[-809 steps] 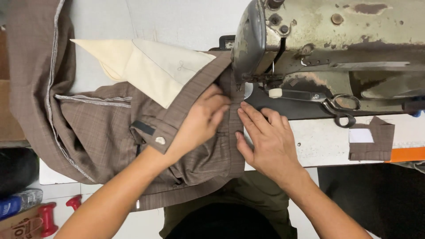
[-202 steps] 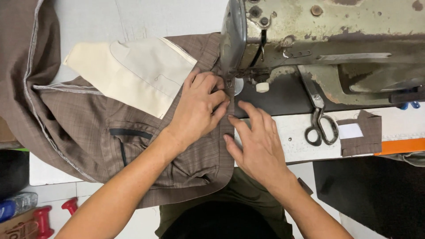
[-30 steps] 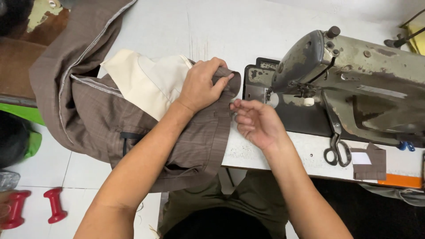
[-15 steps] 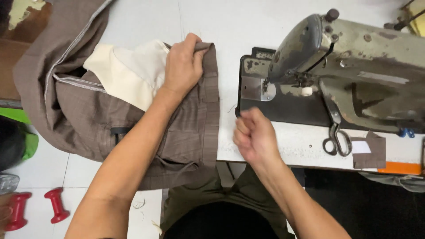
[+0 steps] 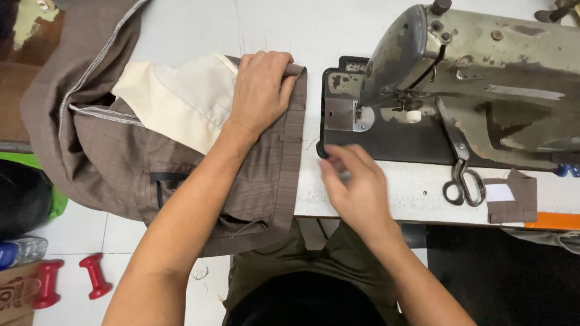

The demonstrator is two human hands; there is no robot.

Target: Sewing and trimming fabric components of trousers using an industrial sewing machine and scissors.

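- The step in hand seemed to be a pause between seams: the brown checked trousers (image 5: 266, 181) lay to the left of the sewing machine (image 5: 483, 72), clear of the needle, with a strip of bare counter (image 5: 302, 30) between them.
- The left hand (image 5: 261, 90) rested palm down on the upper end of the waistband (image 5: 293, 151). Its fingers were bent over the top edge of the cloth, so it appeared to hold the garment there and not only to press on it.
- The right hand (image 5: 356, 187) hovered over the counter just in front of the machine bed, apart from the trousers. It was blurred; the fingers looked half curled with the thumb close to them. I cannot tell whether it held something small.
- The cream pocket lining (image 5: 181, 102) lay turned out, just left of the left hand and partly under the wrist.
- In my judgement, any further stitching would call for both hands on the cloth, and for the waistband edge to be lined up flat under the presser foot.
- The scissors (image 5: 462, 175) lay on the counter to the right of the right hand, near but not touching it, beside a small brown fabric patch (image 5: 513, 199).
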